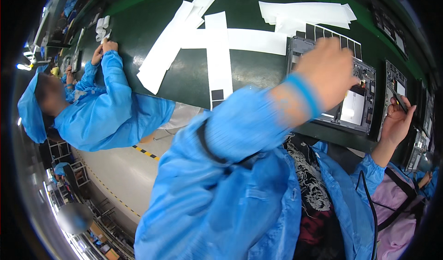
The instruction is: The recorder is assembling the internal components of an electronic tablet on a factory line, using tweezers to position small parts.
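Observation:
My left hand (325, 70), with a blue band at the wrist, is over an opened electronic device (370, 87) with exposed circuit boards. It is smeared by motion; the fingers bend down beside a white sheet of black rectangular stickers (344, 42), and their tips are hidden. At the device's right, my right hand (398, 123) is closed on slim dark tweezers (399, 99). The tweezers lie across a second opened device (390, 75), pointing away from me. White and silvery panels show inside the first device, partly covered by my left hand.
White paper strips (161, 52) spread over the dark green table (129, 29), one bearing a black square (217, 94). More white sheets (304, 13) lie at the back. Other opened devices (390, 27) line the right. A co-worker in blue (99, 117) sits at the left, handling white rolls (102, 27).

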### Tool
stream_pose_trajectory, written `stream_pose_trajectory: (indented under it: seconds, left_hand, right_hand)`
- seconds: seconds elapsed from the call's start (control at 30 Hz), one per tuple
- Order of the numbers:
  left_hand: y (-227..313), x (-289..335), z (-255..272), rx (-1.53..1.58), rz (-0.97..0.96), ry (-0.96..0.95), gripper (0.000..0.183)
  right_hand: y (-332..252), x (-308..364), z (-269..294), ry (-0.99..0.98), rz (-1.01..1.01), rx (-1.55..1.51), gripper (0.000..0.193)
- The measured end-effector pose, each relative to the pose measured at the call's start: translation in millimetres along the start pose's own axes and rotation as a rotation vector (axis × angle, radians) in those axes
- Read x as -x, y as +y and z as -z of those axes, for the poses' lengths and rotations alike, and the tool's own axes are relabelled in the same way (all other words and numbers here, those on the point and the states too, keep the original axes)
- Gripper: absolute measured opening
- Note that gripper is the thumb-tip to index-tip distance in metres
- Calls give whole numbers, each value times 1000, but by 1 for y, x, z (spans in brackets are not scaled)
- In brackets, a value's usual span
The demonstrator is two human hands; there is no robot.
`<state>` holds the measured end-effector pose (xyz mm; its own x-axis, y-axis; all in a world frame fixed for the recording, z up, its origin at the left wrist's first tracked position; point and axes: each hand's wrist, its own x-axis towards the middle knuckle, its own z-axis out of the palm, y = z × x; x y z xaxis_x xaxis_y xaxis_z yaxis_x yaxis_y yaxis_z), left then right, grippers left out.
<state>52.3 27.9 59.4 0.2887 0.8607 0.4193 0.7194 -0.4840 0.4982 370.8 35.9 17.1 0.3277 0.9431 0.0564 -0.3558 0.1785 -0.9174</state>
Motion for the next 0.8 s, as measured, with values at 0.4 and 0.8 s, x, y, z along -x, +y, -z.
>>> stream_pose_trajectory:
  seconds: [0.4,0.8]
  left_hand:
    - [-101,176,89,14,359,129,22]
    - [-140,-3,8,124,-68,-91,37]
  right_hand:
    - [13,82,-187,-470,-164,164,23]
    - [58,-36,-186,-599,-108,570,20]
